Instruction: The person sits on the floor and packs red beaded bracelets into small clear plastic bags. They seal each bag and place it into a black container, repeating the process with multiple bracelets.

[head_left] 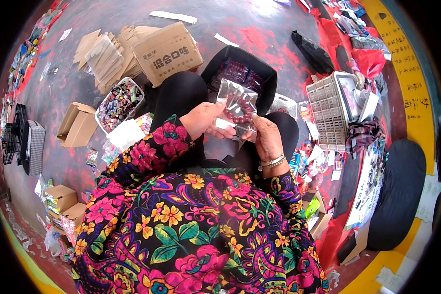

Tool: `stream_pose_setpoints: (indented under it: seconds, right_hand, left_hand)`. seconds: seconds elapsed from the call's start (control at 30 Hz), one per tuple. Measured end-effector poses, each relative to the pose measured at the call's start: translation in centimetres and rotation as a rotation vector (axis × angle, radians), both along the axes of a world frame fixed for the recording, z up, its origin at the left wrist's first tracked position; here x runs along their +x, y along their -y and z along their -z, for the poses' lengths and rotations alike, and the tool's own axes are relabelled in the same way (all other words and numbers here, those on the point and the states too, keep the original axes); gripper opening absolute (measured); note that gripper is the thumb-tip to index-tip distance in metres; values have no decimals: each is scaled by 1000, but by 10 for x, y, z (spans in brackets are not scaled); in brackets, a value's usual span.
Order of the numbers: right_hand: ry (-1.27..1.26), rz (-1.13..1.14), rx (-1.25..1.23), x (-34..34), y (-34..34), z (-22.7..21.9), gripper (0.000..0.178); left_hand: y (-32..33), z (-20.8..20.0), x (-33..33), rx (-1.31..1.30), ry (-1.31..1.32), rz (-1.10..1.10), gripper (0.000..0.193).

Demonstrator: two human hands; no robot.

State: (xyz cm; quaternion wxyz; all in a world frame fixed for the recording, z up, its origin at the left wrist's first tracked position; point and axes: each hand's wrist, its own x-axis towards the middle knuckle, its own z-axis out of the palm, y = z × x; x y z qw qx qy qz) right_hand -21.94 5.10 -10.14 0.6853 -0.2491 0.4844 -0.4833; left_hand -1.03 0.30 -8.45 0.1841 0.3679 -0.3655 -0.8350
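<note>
Presently, head view, the only one: a person in a flowered top sits low, legs apart, both bare hands meeting between the knees. Left hand point(201, 120): grip closed on a clear bag point(229, 88), thumb over the near side, fingers curled beneath. Right hand point(269, 139): grip pinching the same bag at its right edge, thumb and fingertips together; two bangles point(273, 162) on that wrist. Dark red bead bracelet point(241, 119) appears to lie inside the bag, looped, between the two hands. A white patch shows by the left fingers; cannot tell whether label or paper. Progress, as judged: bracelet and bag already together, so this piece looks well advanced; whether the bag's mouth is sealed cannot be told through the glare. The bag is in the hands, not down in the black box point(265, 87) just beyond, which holds several dark red packs point(236, 72), seemingly finished pieces of a like kind. How many loose pieces remain: cannot tell. Surroundings: white basket point(100, 119) of small coloured items left of the left knee; cardboard point(166, 53) stacked beyond it; open carton point(77, 125) further left; white slatted crate point(323, 115) to the right; grey floor point(215, 24) with red stains beneath it all.
</note>
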Motion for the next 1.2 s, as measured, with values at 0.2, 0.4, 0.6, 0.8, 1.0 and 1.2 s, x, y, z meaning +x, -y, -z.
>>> stream_pose_setpoints:
  seconds: [0.2,0.4,0.6,0.8,1.0,1.2]
  right_hand:
    - [45,-96,15,-6,-2,-7,29]
    - [244,-57,69,7,-2,-19,29]
    - [258,26,-22,-3,0,5,15]
    - [148,52,-24,-4,-1,3,17]
    - [81,18,-17,-3,-3,-2,17]
    - [119,45,-4,-4,5,-2,24]
  left_hand:
    - [-1,-5,-2,-74,41,-10,51]
    - [-2,7,0,-402,16,14,45]
    - [-3,-1,-2,-365,33,108,43]
    - [-6,1,-3,-195,15,63,39]
    - [-11,1,-8,124,-163,-135,30]
    - [-11,5,-6,103,-184,-109,26]
